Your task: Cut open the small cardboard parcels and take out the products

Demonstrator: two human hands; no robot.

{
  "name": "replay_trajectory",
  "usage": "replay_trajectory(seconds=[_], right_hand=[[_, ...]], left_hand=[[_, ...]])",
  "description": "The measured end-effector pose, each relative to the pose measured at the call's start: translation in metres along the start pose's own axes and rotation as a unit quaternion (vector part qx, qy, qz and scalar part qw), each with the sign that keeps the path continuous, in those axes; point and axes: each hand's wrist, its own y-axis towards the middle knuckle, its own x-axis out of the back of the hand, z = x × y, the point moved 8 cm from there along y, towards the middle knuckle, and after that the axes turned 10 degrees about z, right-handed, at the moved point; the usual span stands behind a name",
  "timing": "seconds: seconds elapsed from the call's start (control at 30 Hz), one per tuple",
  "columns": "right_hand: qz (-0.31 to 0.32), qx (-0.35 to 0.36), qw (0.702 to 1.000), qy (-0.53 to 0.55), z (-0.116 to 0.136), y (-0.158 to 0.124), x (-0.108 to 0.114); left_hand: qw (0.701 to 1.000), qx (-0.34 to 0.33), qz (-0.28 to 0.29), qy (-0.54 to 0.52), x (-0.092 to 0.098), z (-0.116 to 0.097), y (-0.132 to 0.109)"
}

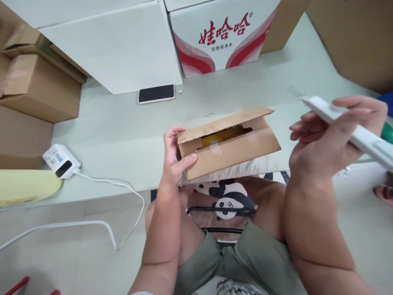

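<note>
A small brown cardboard box [233, 149] rests at the near edge of a pale green table [123, 135], its top flap raised, with something yellow [225, 136] showing inside. My left hand [175, 157] grips the box's left end, thumb across the front face. My right hand [331, 137] is raised to the right of the box, its fingers closed round a long white tool [353, 129] that slants down to the right and looks blurred.
A phone [156, 94] lies face up at the back of the table. A white carton with red print [221, 35] and plain white cartons [116, 45] stand behind it. Brown boxes [37, 86] are stacked at left. A white charger [60, 161] trails a cable.
</note>
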Motion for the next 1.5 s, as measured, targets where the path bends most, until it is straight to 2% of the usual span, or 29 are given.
replay_trajectory(seconds=[0.03,0.1,0.23,0.3,0.33,0.4,0.5,0.6,0.67,0.77,0.83,0.9,0.97,1.03,1.1,1.2,1.23,1.3,1.4,1.43,1.5], right_hand=[[0.007,-0.014,0.999,-0.037,-0.016,0.003,0.005],[0.066,-0.059,0.986,-0.144,-0.055,0.006,0.006],[0.246,-0.149,0.9,-0.328,-0.13,-0.003,-0.007],[0.307,-0.156,0.864,-0.368,-0.149,-0.008,-0.015],[0.322,-0.148,0.855,-0.378,-0.152,-0.008,-0.019],[0.321,-0.115,0.86,-0.38,-0.146,-0.006,-0.023],[0.264,-0.05,0.908,-0.322,-0.113,-0.002,-0.021],[0.233,0.019,0.951,-0.201,-0.068,-0.006,-0.02],[0.249,0.071,0.96,-0.103,-0.04,-0.012,-0.024],[0.329,0.118,0.937,0.007,-0.012,-0.02,-0.035],[0.403,0.122,0.907,0.013,-0.005,-0.027,-0.043],[0.452,0.12,0.884,-0.01,-0.006,-0.034,-0.048],[0.458,0.126,0.879,-0.023,-0.007,-0.04,-0.049],[0.421,0.143,0.896,-0.002,-0.008,-0.044,-0.048],[0.348,0.155,0.924,0.02,-0.011,-0.046,-0.043],[0.229,0.136,0.963,-0.034,-0.021,-0.05,-0.036],[0.206,0.127,0.969,-0.053,-0.024,-0.051,-0.034],[0.197,0.123,0.972,-0.03,-0.025,-0.054,-0.034],[0.242,0.144,0.957,0.067,-0.021,-0.056,-0.039],[0.256,0.151,0.951,0.081,-0.02,-0.057,-0.04],[0.278,0.16,0.942,0.095,-0.02,-0.058,-0.041]], left_hand=[[1.0,0.0,-0.008,0.003,0.004,0.002,0.001],[0.999,0.009,-0.039,0.009,0.016,0.008,0.004],[0.993,0.033,-0.117,0.011,0.037,0.017,0.009],[0.989,0.032,-0.143,0.008,0.041,0.015,0.009],[0.988,0.031,-0.153,0.008,0.041,0.013,0.009],[0.985,0.034,-0.17,0.013,0.041,0.009,0.008],[0.983,0.04,-0.177,0.042,0.04,0.003,0.007],[0.985,0.059,-0.126,0.102,0.037,-0.002,0.008],[0.987,0.068,-0.07,0.13,0.036,-0.005,0.008],[0.988,0.052,0.042,0.141,0.032,-0.013,0.006],[0.981,0.04,0.109,0.158,0.028,-0.017,0.004],[0.973,0.023,0.146,0.179,0.023,-0.021,0.001],[0.973,-0.013,0.14,0.182,0.021,-0.027,0.0],[0.98,-0.051,0.098,0.166,0.023,-0.035,-0.001],[0.987,-0.078,0.025,0.137,0.03,-0.043,-0.002],[0.983,-0.104,-0.115,0.095,0.049,-0.054,-0.008],[0.979,-0.104,-0.149,0.089,0.054,-0.058,-0.01],[0.974,-0.096,-0.184,0.096,0.058,-0.069,-0.011],[0.968,-0.085,-0.157,0.179,0.046,-0.11,-0.006],[0.964,-0.067,-0.123,0.226,0.036,-0.126,-0.001],[0.944,0.035,0.009,0.329,0.005,-0.145,0.014]])
